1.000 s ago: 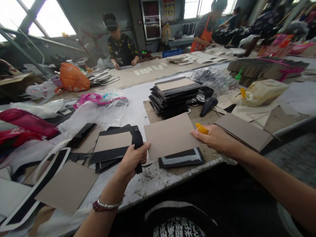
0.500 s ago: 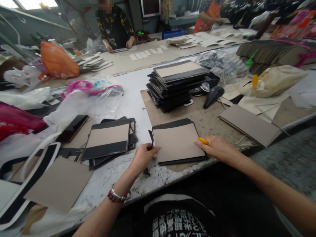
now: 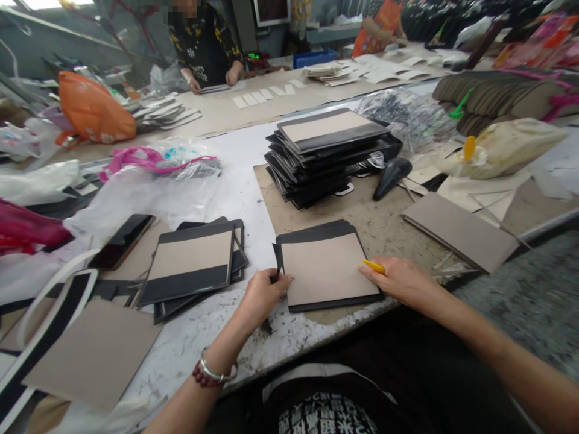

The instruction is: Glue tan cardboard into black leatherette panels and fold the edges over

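A beige panel lies flat on black-edged pieces at the table's front edge. At its left edge my left hand is closed, with a thin black strip rising from between the fingers and the fingertips at the panel. My right hand is closed on a yellow tool, its fingertips touching the panel's right edge. To the left sits a small pile of black and beige panels. Behind the panel rises a taller stack of similar pieces.
A phone and a loose grey-beige board lie at left. A dark pointed object, a folded board and a glue bag are at right. A person works across the table.
The view has shifted slightly. Both hands remain at the panel's two sides, with the strip and the yellow tool still held.
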`<state>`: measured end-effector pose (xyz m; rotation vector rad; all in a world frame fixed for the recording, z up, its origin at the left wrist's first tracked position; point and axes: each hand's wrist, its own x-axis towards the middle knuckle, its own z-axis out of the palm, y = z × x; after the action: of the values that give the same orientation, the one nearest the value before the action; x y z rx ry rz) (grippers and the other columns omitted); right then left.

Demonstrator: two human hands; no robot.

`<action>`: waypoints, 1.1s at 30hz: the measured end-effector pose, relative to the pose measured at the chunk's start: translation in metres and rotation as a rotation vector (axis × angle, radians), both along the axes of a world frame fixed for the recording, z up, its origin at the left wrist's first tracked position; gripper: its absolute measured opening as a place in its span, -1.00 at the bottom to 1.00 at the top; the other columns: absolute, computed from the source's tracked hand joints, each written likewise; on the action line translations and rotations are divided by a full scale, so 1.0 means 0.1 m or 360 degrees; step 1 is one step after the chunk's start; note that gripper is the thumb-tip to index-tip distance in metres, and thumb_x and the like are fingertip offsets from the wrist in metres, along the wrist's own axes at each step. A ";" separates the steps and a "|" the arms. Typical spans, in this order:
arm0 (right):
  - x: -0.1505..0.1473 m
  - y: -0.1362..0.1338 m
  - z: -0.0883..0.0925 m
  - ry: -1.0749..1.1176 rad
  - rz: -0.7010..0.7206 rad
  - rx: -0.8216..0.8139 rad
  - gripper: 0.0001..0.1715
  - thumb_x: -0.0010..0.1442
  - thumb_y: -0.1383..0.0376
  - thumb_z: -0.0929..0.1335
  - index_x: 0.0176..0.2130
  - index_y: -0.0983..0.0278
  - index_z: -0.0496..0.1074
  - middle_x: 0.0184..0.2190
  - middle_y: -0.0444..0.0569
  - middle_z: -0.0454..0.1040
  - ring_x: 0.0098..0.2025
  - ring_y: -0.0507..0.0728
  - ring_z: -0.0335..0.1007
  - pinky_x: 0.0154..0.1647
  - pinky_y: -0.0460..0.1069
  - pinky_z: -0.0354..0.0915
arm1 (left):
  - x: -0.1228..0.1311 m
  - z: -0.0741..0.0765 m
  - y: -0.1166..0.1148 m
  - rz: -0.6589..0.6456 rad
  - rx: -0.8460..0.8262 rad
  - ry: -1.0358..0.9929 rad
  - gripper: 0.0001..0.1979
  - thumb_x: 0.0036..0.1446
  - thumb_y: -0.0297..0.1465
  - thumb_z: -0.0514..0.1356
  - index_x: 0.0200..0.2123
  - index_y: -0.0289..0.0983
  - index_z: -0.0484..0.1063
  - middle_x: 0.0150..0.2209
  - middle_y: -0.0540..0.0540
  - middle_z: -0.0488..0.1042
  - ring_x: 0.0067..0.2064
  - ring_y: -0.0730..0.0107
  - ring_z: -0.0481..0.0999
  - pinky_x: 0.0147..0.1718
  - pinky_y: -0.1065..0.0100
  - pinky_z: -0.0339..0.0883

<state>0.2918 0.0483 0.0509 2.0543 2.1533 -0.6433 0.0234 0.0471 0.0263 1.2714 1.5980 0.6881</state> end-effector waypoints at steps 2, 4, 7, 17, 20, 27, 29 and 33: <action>-0.02 -0.01 0.03 -0.0071 -0.0006 -0.0003 -0.54 0.23 0.05 0.12 -0.40 0.24 0.41 -0.43 0.04 0.51 -0.33 0.20 0.42 -0.39 -0.03 0.13 | -0.01 -0.04 0.00 -0.0008 -0.0005 0.0016 -0.71 -0.13 -0.21 0.21 -0.68 -0.26 0.28 -0.70 0.06 0.25 -0.59 0.46 0.16 -0.57 0.41 -0.02; -0.05 -0.02 0.07 -0.0113 -0.0016 -0.0013 -0.54 0.23 0.05 0.12 -0.38 0.24 0.42 -0.41 0.05 0.52 -0.31 0.22 0.43 -0.39 -0.03 0.13 | -0.01 -0.07 0.00 -0.0006 0.0002 0.0033 -0.70 -0.12 -0.19 0.22 -0.67 -0.26 0.29 -0.70 0.05 0.25 -0.59 0.45 0.17 -0.57 0.40 -0.02; -0.09 -0.03 0.13 -0.0141 -0.0032 -0.0047 -0.53 0.24 0.05 0.10 -0.37 0.24 0.42 -0.38 0.07 0.52 -0.27 0.23 0.44 -0.37 -0.02 0.13 | -0.02 -0.10 0.00 -0.0004 0.0024 0.0055 -0.70 -0.12 -0.18 0.22 -0.67 -0.26 0.30 -0.69 0.04 0.26 -0.57 0.43 0.19 -0.55 0.40 -0.01; -0.07 -0.03 0.06 -0.0170 -0.0054 -0.0067 -0.51 0.24 0.03 0.11 -0.32 0.24 0.44 -0.35 0.07 0.53 -0.26 0.23 0.44 -0.38 -0.03 0.13 | -0.02 -0.07 0.00 -0.0076 0.0015 0.0223 -0.72 -0.08 -0.18 0.17 -0.61 -0.25 0.31 -0.63 0.01 0.35 -0.53 0.41 0.25 -0.52 0.36 0.06; -0.06 -0.05 0.03 -0.0190 -0.0044 -0.0028 -0.52 0.24 0.03 0.11 -0.33 0.24 0.44 -0.34 0.08 0.53 -0.26 0.24 0.44 -0.37 -0.03 0.13 | -0.03 -0.08 0.00 -0.0097 -0.0008 0.0218 -0.72 -0.10 -0.17 0.17 -0.62 -0.25 0.29 -0.64 0.03 0.31 -0.54 0.42 0.23 -0.52 0.35 0.04; -0.04 -0.08 0.01 -0.0166 -0.0030 -0.0016 -0.53 0.23 0.03 0.12 -0.32 0.23 0.44 -0.37 0.06 0.53 -0.28 0.24 0.44 -0.37 -0.03 0.15 | -0.02 -0.03 0.01 -0.0148 -0.0077 0.0056 -0.75 -0.11 -0.19 0.18 -0.60 -0.25 0.29 -0.63 0.04 0.27 -0.55 0.47 0.17 -0.52 0.34 0.04; -0.02 -0.08 -0.01 -0.0166 -0.0028 -0.0023 -0.53 0.23 0.02 0.12 -0.31 0.22 0.44 -0.37 0.06 0.53 -0.27 0.25 0.44 -0.35 -0.01 0.16 | -0.01 -0.02 0.01 -0.0165 -0.0069 0.0063 -0.74 -0.11 -0.19 0.18 -0.61 -0.24 0.27 -0.64 0.06 0.24 -0.56 0.48 0.14 -0.53 0.34 0.03; 0.02 -0.08 -0.08 -0.0145 -0.0014 -0.0018 -0.50 0.22 -0.01 0.10 -0.35 0.22 0.43 -0.38 0.06 0.52 -0.28 0.25 0.43 -0.33 0.01 0.18 | 0.00 -0.03 0.01 -0.0192 -0.0044 0.0107 -0.74 -0.10 -0.19 0.16 -0.61 -0.23 0.24 -0.64 0.07 0.21 -0.55 0.48 0.14 -0.53 0.34 0.02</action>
<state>0.2938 0.0403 0.0434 2.0465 2.0873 -0.5507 0.0230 0.0482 0.0230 1.3708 1.5651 0.5516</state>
